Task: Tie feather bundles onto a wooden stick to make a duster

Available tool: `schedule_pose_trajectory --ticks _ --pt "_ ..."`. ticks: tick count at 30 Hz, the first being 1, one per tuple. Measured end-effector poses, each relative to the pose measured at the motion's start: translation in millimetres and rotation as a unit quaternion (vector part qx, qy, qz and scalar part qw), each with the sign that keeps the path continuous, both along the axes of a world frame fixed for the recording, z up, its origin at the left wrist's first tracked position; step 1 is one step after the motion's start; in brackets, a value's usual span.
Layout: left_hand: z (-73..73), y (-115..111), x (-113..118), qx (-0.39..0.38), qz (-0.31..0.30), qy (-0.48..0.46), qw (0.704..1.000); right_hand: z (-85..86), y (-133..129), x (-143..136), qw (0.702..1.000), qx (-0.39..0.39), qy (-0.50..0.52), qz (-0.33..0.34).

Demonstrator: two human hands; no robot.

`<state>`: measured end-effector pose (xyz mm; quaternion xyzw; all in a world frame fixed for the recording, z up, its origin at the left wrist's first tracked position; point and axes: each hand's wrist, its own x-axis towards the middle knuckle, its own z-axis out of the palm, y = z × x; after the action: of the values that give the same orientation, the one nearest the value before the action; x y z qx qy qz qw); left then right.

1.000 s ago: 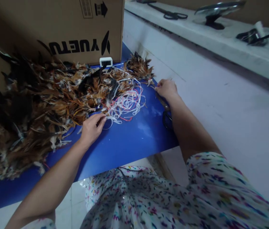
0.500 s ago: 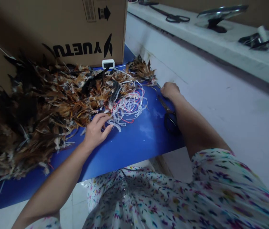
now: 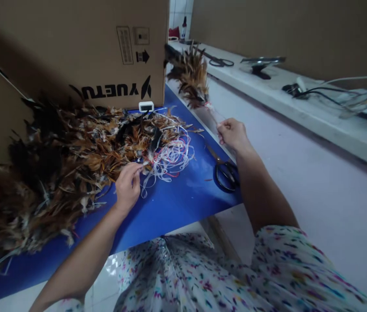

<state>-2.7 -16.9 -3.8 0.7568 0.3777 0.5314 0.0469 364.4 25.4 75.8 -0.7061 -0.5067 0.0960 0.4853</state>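
My right hand [image 3: 234, 134] pinches the thin stick end of a feather duster [image 3: 191, 78], its brown and black feathers raised at the far right edge of the blue table. White and red string is tied where the feathers meet the stick. My left hand [image 3: 128, 186] is closed on a small feather tuft at the near edge of a large feather pile [image 3: 95, 143]. Beside it lies a tangle of white and red string [image 3: 175, 156]. Black-handled scissors [image 3: 225, 175] rest on the table below my right hand.
The blue table [image 3: 170, 208] ends at a pale wall on the right. A cardboard box [image 3: 105, 52] stands behind the feathers, with a small white display [image 3: 146, 106] before it. The ledge [image 3: 242, 71] holds another pair of scissors [image 3: 221, 62] and cables [image 3: 320, 93].
My right hand has lifted the feather bunch from the table's back corner. My left hand's fingers have closed at the pile's edge. The view has tilted up.
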Motion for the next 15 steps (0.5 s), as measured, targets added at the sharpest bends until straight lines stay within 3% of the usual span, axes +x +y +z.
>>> schedule_pose_trajectory --ticks 2,5,8,11,15 --pt "4.8 -0.3 0.2 -0.010 0.012 -0.034 0.999 2.9 -17.1 -26.0 0.987 0.008 0.157 0.039" --pt "14.0 -1.9 3.2 -0.112 -0.008 -0.129 0.985 -0.7 -43.9 -70.0 0.946 0.055 0.289 0.140" --pt "24.4 -2.7 11.5 -0.229 -0.057 -0.256 0.938 -11.2 -68.3 -113.4 0.901 0.052 0.369 0.220" --pt "36.3 -3.7 20.6 -0.322 -0.132 -0.346 0.872 -23.9 -87.4 -154.4 0.860 0.010 0.433 0.272" --pt "54.0 -11.8 23.4 -0.374 -0.187 -0.432 0.799 -40.8 -104.8 -202.7 0.813 -0.046 0.483 0.323"
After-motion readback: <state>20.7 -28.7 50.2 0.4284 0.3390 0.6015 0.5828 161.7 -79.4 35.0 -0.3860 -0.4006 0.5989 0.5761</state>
